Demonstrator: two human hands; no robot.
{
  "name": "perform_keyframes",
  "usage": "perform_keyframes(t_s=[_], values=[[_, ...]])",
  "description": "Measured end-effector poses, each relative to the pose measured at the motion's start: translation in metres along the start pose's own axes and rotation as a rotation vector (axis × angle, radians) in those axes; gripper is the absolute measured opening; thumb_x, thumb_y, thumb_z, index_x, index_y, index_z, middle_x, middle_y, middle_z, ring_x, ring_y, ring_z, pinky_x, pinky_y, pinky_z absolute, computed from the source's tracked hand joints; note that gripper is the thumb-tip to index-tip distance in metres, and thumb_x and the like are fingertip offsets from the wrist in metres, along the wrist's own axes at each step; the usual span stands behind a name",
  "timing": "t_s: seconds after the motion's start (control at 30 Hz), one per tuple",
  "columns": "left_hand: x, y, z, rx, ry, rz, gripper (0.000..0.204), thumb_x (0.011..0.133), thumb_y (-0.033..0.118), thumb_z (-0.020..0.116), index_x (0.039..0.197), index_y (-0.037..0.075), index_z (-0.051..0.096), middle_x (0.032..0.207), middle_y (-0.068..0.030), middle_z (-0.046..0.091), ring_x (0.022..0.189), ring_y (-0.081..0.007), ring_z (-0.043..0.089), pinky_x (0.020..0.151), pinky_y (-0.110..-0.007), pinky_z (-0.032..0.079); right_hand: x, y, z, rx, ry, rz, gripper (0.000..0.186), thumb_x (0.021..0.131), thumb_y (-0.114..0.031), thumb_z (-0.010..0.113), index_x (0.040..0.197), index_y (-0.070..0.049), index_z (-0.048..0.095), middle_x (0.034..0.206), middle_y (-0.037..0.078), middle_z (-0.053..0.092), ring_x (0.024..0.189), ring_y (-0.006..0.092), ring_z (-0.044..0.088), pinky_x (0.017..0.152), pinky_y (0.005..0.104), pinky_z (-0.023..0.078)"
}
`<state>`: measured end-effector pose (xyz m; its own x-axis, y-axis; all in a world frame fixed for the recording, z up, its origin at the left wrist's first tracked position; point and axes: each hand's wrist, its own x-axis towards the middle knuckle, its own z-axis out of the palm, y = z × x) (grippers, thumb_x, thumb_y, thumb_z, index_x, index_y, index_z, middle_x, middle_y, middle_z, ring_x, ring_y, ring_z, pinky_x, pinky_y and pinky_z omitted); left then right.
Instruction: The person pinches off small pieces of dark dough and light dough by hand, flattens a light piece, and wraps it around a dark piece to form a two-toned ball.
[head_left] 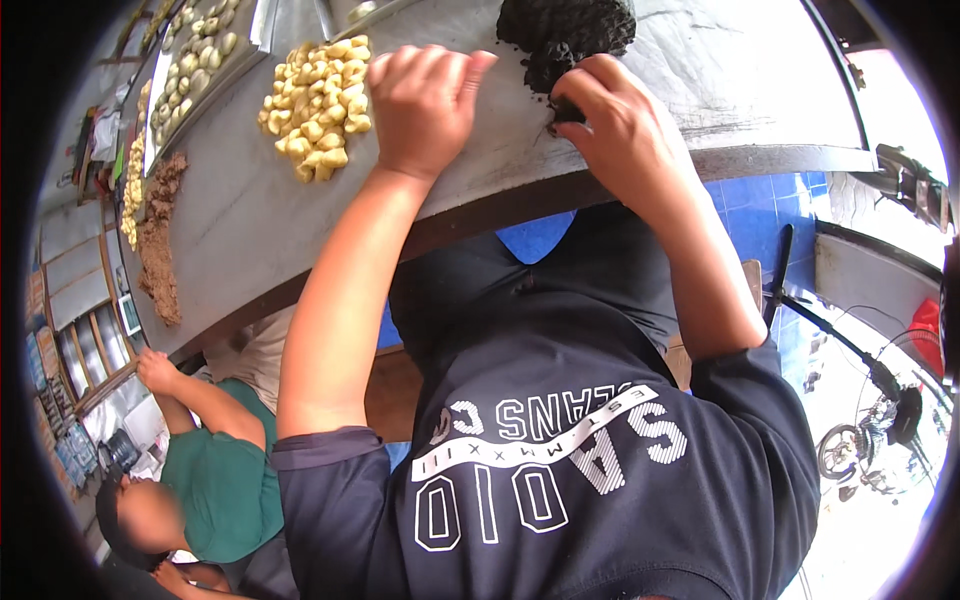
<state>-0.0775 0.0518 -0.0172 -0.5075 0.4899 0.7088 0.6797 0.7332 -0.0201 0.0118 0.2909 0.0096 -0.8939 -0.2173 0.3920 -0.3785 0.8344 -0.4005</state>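
Observation:
My right hand (625, 130) pinches a small piece of black dough (568, 111) between thumb and fingers, just above the table. Right beyond it lies a dark, crumbly mass of black dough (566, 30), with loose bits scattered around. My left hand (425, 115) hovers over the table with its fingers curled and the thumb sticking out to the right. Whatever may be in those curled fingers is hidden from view. Close to the left hand's left side is a heap of small, pale yellow dough pieces (318, 105).
On the grey tabletop (250, 225), a metal tray (262, 28) holds rows of pale rounded pieces at the far left. Brown crumbly dough (157, 250) lies along the left end. A person in green (235, 470) sits there. A black pole (830, 325) stands at right.

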Motion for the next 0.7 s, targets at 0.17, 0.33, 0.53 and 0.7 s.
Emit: perform_keyframes(t_s=[0.17, 0.33, 0.53, 0.7], values=[[0.008, 0.001, 0.016, -0.060, 0.064, 0.003, 0.026, 0.110, 0.026, 0.071, 0.087, 0.014, 0.073, 0.081, -0.0003, 0.068, 0.080, -0.0244, 0.065, 0.087, -0.044, 0.044, -0.005, 0.006, 0.006, 0.037, 0.041, -0.015, 0.007, 0.092, -0.011, 0.077, 0.095, -0.006, 0.072, 0.103, 0.010, 0.069, 0.108, 0.0348, 0.070, 0.090, 0.0458, 0.061], [0.001, 0.020, 0.001, -0.204, 0.060, 0.272, 0.023, 0.104, 0.023, 0.077, 0.084, 0.015, 0.072, 0.081, -0.0012, 0.066, 0.080, -0.0239, 0.064, 0.088, -0.043, 0.046, -0.001, 0.006, 0.020, -0.062, 0.027, -0.145, 0.010, 0.091, -0.014, 0.080, 0.093, -0.009, 0.071, 0.101, 0.009, 0.065, 0.100, 0.0316, 0.068, 0.088, 0.0437, 0.062], [-0.037, -0.012, -0.066, -0.311, -0.170, -0.539, 0.026, 0.106, 0.033, 0.081, 0.107, 0.008, 0.087, 0.072, -0.0037, 0.064, 0.068, -0.0246, 0.063, 0.077, -0.042, 0.049, -0.007, 0.014, -0.005, 0.050, -0.009, -0.023, 0.022, 0.088, -0.019, 0.087, 0.106, -0.011, 0.077, 0.107, 0.008, 0.068, 0.109, 0.0328, 0.067, 0.092, 0.0436, 0.061], [-0.085, 0.032, -0.099, 0.183, -0.372, -0.382, 0.021, 0.102, 0.030, 0.085, 0.105, 0.009, 0.087, 0.105, -0.0026, 0.072, 0.106, -0.0255, 0.070, 0.089, -0.043, 0.051, -0.015, 0.008, 0.005, 0.083, 0.066, -0.079, 0.022, 0.092, -0.017, 0.083, 0.113, -0.012, 0.080, 0.112, 0.006, 0.071, 0.109, 0.0304, 0.067, 0.093, 0.0427, 0.060]])
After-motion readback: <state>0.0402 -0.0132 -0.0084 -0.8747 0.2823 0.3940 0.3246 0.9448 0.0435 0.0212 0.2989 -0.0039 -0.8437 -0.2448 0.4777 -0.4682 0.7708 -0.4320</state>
